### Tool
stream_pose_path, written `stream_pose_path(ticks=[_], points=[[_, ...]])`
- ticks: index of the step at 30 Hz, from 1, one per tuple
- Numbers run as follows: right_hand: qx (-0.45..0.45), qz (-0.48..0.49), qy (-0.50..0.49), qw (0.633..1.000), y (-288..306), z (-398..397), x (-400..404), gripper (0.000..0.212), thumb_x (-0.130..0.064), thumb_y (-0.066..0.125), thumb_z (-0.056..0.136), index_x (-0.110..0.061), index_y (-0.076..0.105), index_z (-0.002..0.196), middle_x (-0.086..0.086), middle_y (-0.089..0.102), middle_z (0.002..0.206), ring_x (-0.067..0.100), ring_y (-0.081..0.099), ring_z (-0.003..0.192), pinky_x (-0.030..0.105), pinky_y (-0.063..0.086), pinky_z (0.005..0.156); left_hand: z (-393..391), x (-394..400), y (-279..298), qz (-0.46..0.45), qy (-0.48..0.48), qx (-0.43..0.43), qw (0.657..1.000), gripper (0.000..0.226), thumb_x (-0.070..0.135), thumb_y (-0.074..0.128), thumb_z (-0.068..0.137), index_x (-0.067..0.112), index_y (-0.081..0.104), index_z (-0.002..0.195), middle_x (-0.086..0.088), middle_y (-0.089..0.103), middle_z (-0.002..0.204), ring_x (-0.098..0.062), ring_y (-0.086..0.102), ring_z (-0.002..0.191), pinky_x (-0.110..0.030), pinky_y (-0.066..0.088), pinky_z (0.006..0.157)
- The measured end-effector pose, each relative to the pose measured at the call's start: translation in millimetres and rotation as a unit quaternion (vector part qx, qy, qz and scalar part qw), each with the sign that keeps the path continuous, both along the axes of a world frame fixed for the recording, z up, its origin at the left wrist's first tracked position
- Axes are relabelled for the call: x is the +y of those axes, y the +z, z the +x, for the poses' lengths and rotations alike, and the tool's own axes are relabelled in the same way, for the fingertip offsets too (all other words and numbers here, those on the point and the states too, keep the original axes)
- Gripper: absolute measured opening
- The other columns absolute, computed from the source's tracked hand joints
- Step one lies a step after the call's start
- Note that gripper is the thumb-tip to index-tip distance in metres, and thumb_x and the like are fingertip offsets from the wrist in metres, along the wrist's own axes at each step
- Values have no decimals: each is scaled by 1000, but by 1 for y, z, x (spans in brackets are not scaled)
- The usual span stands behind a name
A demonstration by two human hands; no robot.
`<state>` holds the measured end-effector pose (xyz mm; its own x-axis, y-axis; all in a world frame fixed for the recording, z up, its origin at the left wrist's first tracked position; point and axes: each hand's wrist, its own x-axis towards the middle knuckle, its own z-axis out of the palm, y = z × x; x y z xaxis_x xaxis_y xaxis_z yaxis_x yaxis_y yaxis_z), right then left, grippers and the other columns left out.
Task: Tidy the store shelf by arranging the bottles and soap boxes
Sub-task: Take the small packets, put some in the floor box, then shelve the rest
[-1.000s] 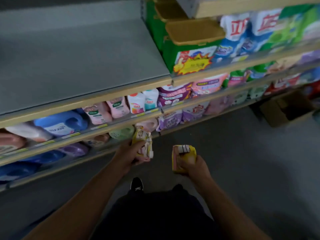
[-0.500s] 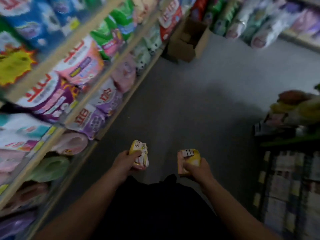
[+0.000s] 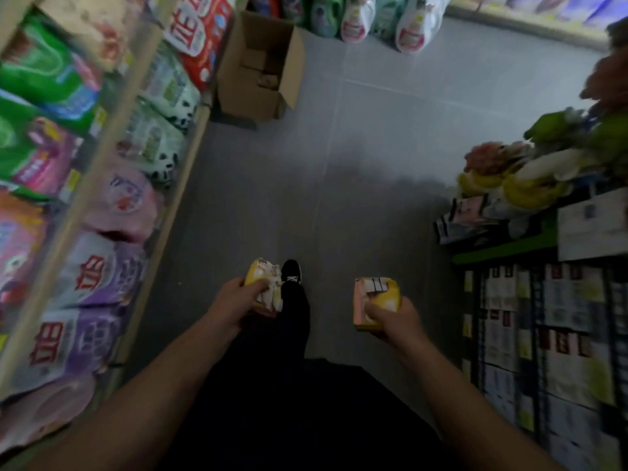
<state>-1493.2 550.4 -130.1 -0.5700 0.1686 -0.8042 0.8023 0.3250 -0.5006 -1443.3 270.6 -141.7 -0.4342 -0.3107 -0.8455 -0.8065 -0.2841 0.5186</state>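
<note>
My left hand (image 3: 234,302) grips a yellow and white soap pack (image 3: 265,287) in front of my body, above the aisle floor. A yellow and pink soap box (image 3: 375,297) is held in my right hand (image 3: 390,317), at about the same height. Stacked soap boxes (image 3: 557,334) fill the shelf unit on my right. Bags of detergent (image 3: 98,277) line the shelves on my left. Both hands are away from either shelf.
An open cardboard box (image 3: 261,68) stands on the grey floor (image 3: 356,158) at the far left of the aisle. Detergent bottles (image 3: 384,18) line the far wall. Artificial flowers and fruit (image 3: 530,164) sit on top of the right shelf. My black shoe (image 3: 291,271) shows below.
The view has swung from the left shelf to look down the aisle, bringing the right shelf into sight. Both hands keep hold of their soap packs, now slightly wider apart.
</note>
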Motion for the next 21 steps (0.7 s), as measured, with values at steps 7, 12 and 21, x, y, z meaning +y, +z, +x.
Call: stream_pose_path(ticks=[7,12,21], points=[[-18,36,-42,998,13,-117,-2,37,-27,81,77,-17,55,101,9,63,99,27,65,87,48,57,81,-207,-23,24,-15,-161,21,987,12,23,70,86,13,65,90,-9,68,79,-18,70,58,-30,55,51],[-1,24,-68,997,8,-208,-4,38,-28,80,78,-17,53,102,8,62,101,26,64,88,42,56,77,-340,-22,32,-22,-210,44,976,18,24,68,88,13,63,101,-12,68,94,-26,69,80,-36,59,62],[16,7,-64,998,4,-452,24,42,-25,79,80,-8,56,111,13,62,104,32,63,94,47,55,82,-526,12,21,6,-40,-11,999,28,19,68,88,4,65,111,-19,68,99,-33,66,87,-54,54,90]])
